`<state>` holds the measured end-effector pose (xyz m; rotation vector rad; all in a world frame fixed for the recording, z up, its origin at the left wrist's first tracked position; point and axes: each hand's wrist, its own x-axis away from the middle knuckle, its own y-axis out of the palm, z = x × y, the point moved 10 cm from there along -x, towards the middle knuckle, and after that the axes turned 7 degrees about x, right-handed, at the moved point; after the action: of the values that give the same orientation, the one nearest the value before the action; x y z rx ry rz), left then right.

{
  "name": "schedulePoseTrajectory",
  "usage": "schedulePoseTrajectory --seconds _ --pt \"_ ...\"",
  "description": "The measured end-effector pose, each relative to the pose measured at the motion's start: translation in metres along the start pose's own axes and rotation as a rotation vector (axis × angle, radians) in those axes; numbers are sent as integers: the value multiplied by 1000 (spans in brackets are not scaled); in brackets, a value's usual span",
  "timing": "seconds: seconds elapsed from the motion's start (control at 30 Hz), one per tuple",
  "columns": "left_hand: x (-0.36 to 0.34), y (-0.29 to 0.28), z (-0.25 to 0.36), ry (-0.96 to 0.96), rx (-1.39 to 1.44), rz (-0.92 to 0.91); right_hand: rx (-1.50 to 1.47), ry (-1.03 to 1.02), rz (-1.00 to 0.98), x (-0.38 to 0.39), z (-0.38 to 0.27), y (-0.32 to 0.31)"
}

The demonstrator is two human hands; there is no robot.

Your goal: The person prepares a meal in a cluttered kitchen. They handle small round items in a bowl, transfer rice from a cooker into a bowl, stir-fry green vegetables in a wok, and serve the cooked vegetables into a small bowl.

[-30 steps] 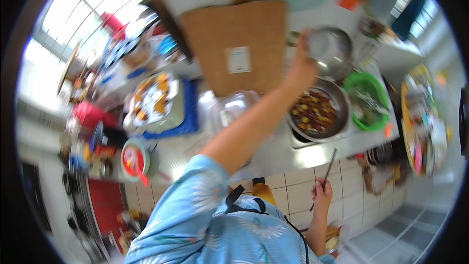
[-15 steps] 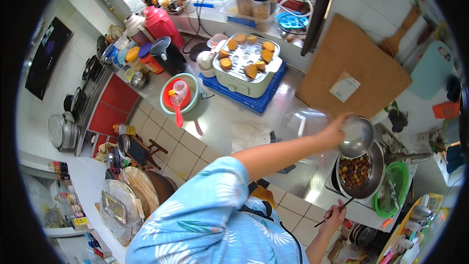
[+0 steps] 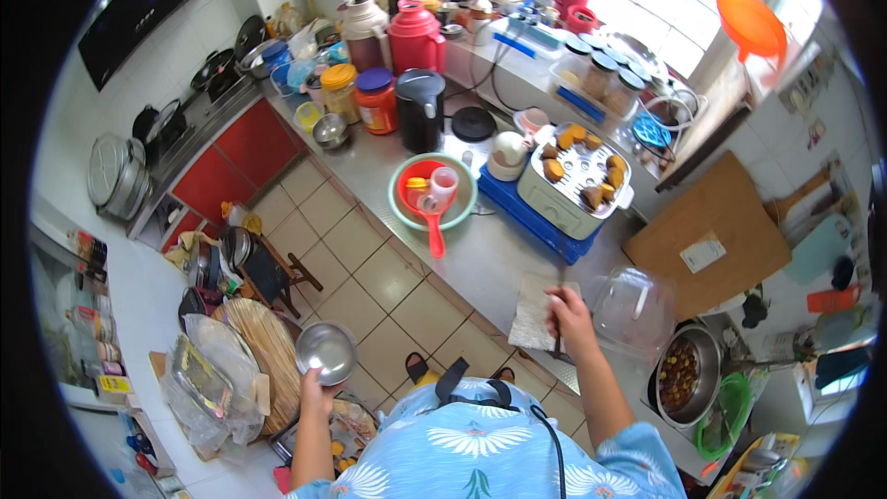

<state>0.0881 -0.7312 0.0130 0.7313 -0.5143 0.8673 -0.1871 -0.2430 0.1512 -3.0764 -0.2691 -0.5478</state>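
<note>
My left hand (image 3: 318, 392) grips the rim of a small steel bowl (image 3: 326, 349), held low over the floor at my left. My right hand (image 3: 567, 320) is closed round dark chopsticks (image 3: 559, 345), above a pale cloth (image 3: 534, 316) on the steel counter (image 3: 470, 282). Beside that hand lies a clear plastic lid (image 3: 632, 308). A steel pan (image 3: 701, 383) with chopped brown and yellow food sits to the right, next to a green basin (image 3: 733, 407). A pale green electric cooker (image 3: 560, 201) with yellow chunks on its perforated tray stands on a blue mat.
A green basin with red scoop (image 3: 466, 205), a black kettle (image 3: 420, 109), jars and flasks line the counter. A wooden board (image 3: 717, 216) leans at the right. At my left are a folding stool (image 3: 261, 279) and stacked round boards (image 3: 268, 359); the window sill is crowded.
My view has swung left. My left hand, earlier holding the bowl above the pan, has come down and left with it. My right hand has risen over the counter with the chopsticks.
</note>
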Motion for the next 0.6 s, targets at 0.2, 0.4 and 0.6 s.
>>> schedulePoseTrajectory --seconds 0.2,0.4,0.6 --pt "0 -118 -21 -14 477 215 508 -75 -165 -143 -12 151" --pt "0 -125 -8 -44 444 157 1003 -487 124 -243 -47 219" --pt "7 -153 9 -39 399 198 1192 -512 183 -271 -48 251"
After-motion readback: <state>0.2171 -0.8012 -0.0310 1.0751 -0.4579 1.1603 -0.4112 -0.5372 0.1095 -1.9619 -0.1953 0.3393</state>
